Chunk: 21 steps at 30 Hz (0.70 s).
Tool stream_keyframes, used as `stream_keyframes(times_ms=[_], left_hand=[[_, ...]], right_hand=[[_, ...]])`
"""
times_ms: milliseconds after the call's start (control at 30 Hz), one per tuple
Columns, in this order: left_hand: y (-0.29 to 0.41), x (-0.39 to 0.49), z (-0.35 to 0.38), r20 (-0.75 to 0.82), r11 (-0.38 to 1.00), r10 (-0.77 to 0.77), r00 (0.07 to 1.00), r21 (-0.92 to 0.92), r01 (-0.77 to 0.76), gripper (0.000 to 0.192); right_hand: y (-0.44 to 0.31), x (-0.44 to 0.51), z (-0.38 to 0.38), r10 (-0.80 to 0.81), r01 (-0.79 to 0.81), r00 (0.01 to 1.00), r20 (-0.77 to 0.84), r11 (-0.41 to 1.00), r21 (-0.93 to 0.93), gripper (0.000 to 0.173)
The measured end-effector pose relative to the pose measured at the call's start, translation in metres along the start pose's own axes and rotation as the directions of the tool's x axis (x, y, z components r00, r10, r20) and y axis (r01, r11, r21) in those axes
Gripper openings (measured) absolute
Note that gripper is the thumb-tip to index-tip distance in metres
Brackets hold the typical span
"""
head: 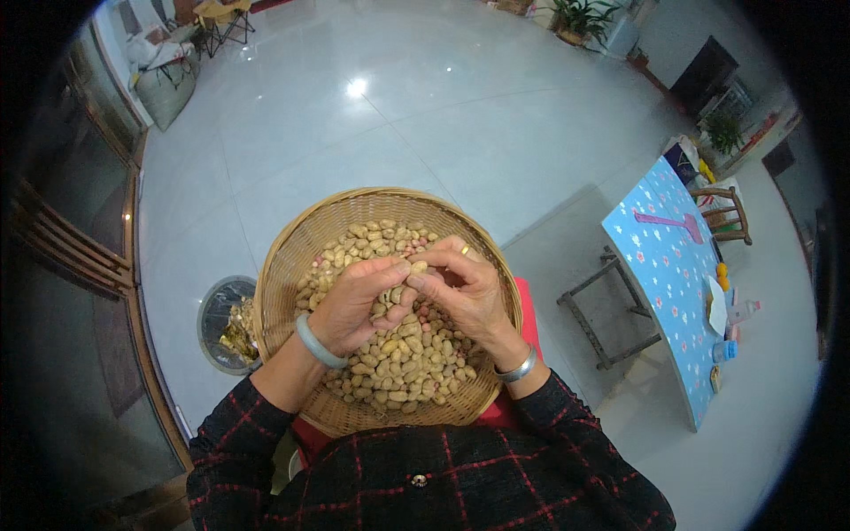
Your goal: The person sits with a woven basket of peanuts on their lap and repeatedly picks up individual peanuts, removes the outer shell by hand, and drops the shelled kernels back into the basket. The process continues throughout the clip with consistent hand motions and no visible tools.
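Observation:
My left hand (358, 299) and my right hand (465, 285) meet over a round wicker basket (392, 192). Between their fingertips they pinch one peanut in its shell (419, 267). More unshelled peanuts (392, 295) show by the curled fingers of my left hand; whether they rest in the palm or lie below is unclear. A heap of unshelled peanuts (405, 372) covers much of the basket's bottom. Reddish shelled kernels (425, 310) are mixed in, mostly near the right hand and at the back. My wrists hide part of the heap.
Left of the basket, a lined bin (207, 325) holds peanut shells and other scraps. Something red (528, 305) shows beneath the basket's right side. A table with a blue floral cover (664, 292) stands to the right, bearing a pink fly swatter (664, 220). Glass doors (99, 212) line the left.

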<state>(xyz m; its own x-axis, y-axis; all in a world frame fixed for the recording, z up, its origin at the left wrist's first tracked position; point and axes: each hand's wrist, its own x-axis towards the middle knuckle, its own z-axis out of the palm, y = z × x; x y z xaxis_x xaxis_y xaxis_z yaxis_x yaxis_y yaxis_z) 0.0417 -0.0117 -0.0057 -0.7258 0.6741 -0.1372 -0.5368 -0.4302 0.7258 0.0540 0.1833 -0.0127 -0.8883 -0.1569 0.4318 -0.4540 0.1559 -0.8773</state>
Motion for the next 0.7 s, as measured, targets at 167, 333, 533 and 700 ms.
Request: stream_keyframes(times_ms=[167,333,533,700], left_hand=[[0.0013,-0.0014,0.0029,-0.049,0.995,-0.009,0.999,0.099,0.014,0.027],[0.0012,-0.0015,0.0065,-0.11,0.96,-0.031,0.993,0.273,0.061,0.03],[0.0018,0.0006,0.0081,-0.211,0.961,-0.086,0.974,0.24,0.137,0.031],[0.001,0.001,0.0084,-0.191,0.976,-0.161,0.968,0.115,0.185,0.03]], right_hand=[[-0.0077,0.0027,-0.0072,-0.086,0.107,0.992,0.093,0.963,-0.247,0.011],[-0.0075,0.0023,-0.0068,-0.15,0.187,0.98,0.132,0.924,-0.333,0.013],[-0.0048,-0.0011,-0.0033,-0.174,0.23,0.97,0.17,0.884,-0.407,0.016],[-0.0015,-0.0008,-0.0087,-0.176,0.291,0.946,0.271,0.828,-0.48,0.017]])
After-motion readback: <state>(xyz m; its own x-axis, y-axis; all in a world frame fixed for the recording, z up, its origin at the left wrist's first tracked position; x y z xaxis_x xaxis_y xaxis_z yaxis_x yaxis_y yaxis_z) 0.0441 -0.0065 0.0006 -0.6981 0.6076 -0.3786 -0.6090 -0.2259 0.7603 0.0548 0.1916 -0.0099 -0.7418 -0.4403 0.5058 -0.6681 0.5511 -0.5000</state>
